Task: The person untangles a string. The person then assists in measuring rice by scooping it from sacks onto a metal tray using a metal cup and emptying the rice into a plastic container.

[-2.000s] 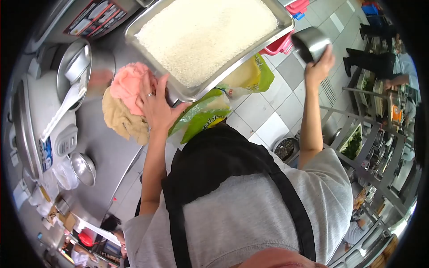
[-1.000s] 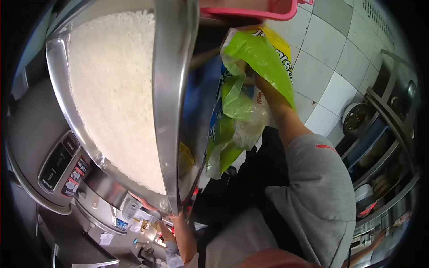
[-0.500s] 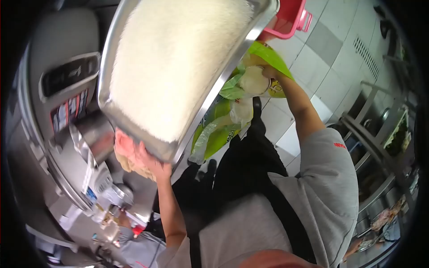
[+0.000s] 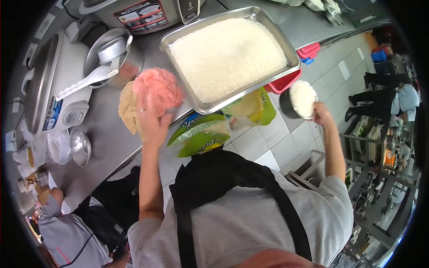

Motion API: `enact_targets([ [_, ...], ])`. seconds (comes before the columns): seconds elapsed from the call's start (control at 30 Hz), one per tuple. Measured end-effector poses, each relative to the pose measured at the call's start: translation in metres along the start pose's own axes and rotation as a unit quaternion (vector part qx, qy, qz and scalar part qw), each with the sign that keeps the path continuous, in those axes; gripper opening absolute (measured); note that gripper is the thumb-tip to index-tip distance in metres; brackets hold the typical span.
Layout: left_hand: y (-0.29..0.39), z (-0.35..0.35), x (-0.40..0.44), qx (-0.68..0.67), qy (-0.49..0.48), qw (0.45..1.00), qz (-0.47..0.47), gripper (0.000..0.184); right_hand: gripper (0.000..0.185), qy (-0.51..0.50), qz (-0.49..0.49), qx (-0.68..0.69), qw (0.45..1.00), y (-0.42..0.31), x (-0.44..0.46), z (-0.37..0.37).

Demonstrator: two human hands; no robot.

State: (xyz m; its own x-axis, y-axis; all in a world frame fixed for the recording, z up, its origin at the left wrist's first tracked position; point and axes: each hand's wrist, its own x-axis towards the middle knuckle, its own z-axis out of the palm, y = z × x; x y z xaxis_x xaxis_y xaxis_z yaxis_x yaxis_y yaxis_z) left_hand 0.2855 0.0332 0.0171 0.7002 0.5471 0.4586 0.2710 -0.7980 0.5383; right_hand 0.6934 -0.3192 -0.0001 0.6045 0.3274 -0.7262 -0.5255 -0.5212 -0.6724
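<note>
My right hand (image 4: 321, 114) grips the rim of a round metal cup (image 4: 289, 106) heaped with white rice (image 4: 303, 99), held out over the floor at the right. My left hand (image 4: 154, 123) has its fingers stretched and thumb apart, touching a crumpled pink cloth (image 4: 161, 89); the fingertips are slightly blurred. A tan cloth (image 4: 128, 109) lies beside the pink one. A large metal tray (image 4: 203, 106) on the counter holds a broad layer of rice (image 4: 230, 56). Below its near edge is an opened green rice bag (image 4: 203, 138), with a second green and yellow bag (image 4: 257, 107) beside it.
Left of the cloths, a metal pot (image 4: 91, 58) holds a smaller pan and a white paddle (image 4: 87, 85). A rice cooker (image 4: 138, 15) stands behind. A red tub (image 4: 283, 84) sits under the tray's right corner. Another person (image 4: 76, 232) is at the lower left. Metal racks (image 4: 380, 178) stand right.
My right hand has lifted the rice-filled cup out of the bag and moved it right. My left hand's fingers have spread on the pink cloth. The camera view has turned, showing more counter.
</note>
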Motion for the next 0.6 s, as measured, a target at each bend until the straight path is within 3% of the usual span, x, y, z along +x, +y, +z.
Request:
enact_targets([
  [0.07,-0.006,-0.02,-0.006,0.054,0.101,0.989,-0.093,0.068,0.029,-0.008,-0.042,-0.05,0.998,-0.042,-0.021,-0.02],
  [0.17,-0.017,-0.044,-0.021,-0.045,0.187,0.975,-0.108,0.058,0.025,0.026,-0.109,-0.048,0.992,-0.108,-0.051,-0.009],
  [0.23,-0.024,-0.049,-0.033,-0.043,0.187,0.971,-0.141,0.055,0.026,0.043,-0.16,-0.024,0.986,-0.138,-0.055,0.014],
  [0.33,-0.034,-0.04,-0.05,-0.03,0.192,0.962,-0.191,0.052,0.05,0.087,-0.284,-0.051,0.953,-0.162,-0.052,0.073],
  [0.4,-0.041,-0.03,-0.06,-0.022,0.197,0.958,-0.208,0.051,0.059,0.179,-0.388,-0.101,0.898,-0.16,-0.031,0.111],
  [0.43,-0.044,-0.026,-0.065,-0.01,0.195,0.958,-0.209,0.049,0.063,0.24,-0.442,-0.245,0.829,-0.157,-0.004,0.11],
  [0.47,-0.047,-0.022,-0.068,0.002,0.194,0.958,-0.209,0.047,0.067,0.341,-0.568,-0.318,0.678,-0.151,-0.003,0.132],
  [0.53,-0.055,-0.017,-0.071,0.037,0.207,0.958,-0.197,0.044,0.073,0.403,-0.594,-0.374,0.588,-0.142,-0.004,0.163],
  [0.57,-0.058,-0.016,-0.072,0.073,0.218,0.955,-0.185,0.042,0.073,0.402,-0.594,-0.374,0.587,-0.141,-0.005,0.171],
  [0.6,-0.057,-0.015,-0.071,0.074,0.218,0.955,-0.186,0.042,0.076,0.394,-0.625,-0.388,0.551,-0.14,-0.005,0.177],
])
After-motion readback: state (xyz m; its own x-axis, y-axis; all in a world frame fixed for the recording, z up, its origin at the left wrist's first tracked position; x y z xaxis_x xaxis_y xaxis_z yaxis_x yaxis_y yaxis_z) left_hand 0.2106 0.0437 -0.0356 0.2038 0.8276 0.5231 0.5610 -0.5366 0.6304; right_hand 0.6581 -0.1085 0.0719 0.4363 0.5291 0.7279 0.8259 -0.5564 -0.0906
